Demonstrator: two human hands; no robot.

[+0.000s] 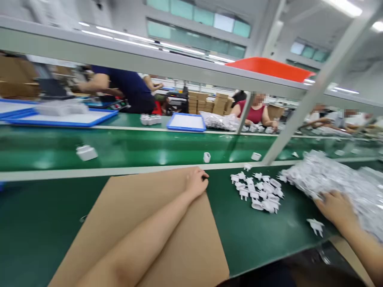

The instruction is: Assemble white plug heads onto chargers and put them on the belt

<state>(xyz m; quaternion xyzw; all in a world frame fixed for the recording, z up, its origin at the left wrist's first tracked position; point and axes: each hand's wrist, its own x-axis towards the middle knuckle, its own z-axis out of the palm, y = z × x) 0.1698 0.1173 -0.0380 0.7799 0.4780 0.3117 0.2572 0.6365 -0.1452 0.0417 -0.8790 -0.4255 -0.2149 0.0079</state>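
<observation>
My left hand (196, 181) rests on the far right corner of a brown cardboard sheet (140, 215) lying on the green table, fingers curled over its edge. My right hand (336, 207) lies on the near edge of a big heap of clear bags holding white parts (335, 179), fingers spread into it. Between both hands sits a cluster of several loose white plug pieces (259, 191). One more white plug piece (315, 226) lies alone just left of my right wrist.
A green conveyor belt (134, 149) runs across behind the table, carrying scattered white parts (86, 152). Blue trays (186, 122) stand beyond it, where other people work. A slanted grey frame post (302, 107) rises at right; an orange bin (271, 67) sits on the shelf.
</observation>
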